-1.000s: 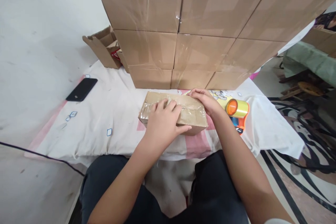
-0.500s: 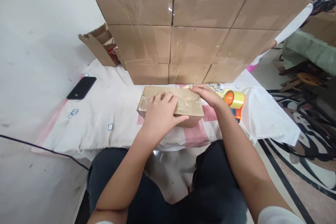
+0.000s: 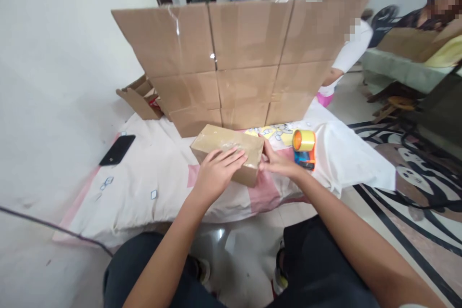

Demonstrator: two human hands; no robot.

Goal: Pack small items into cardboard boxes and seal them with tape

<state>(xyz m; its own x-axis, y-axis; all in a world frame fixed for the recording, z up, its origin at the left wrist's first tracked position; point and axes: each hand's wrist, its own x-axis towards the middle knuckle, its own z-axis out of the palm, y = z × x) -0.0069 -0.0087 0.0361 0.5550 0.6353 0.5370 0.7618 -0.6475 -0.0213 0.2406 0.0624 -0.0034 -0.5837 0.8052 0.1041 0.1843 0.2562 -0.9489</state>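
Observation:
A small taped cardboard box (image 3: pixel 216 138) lies at an angle on the cloth-covered table (image 3: pixel 144 202), its left end farther from me than its right end. My left hand (image 3: pixel 220 168) rests on top of it, fingers stretched out flat over the shiny tape. At the right end of the box, my right hand (image 3: pixel 276 160) grips the end face, with fingers at the far corner and thumb at the near one. A tape dispenser (image 3: pixel 306 158) with a yellow roll of tape (image 3: pixel 305 140) stands just right of that hand.
Behind the box rises a wall of stacked, taped cartons (image 3: pixel 249 48). An opened carton (image 3: pixel 139 101) sits at the back left, with a black phone (image 3: pixel 118 150) nearer. A person's white sleeve (image 3: pixel 355 48) shows behind the stack. A wooden stool (image 3: pixel 397 104) stands on the right.
The small box has turned, its right end swinging toward me. My right hand has slid from its far top edge to its right end. The view has tilted up.

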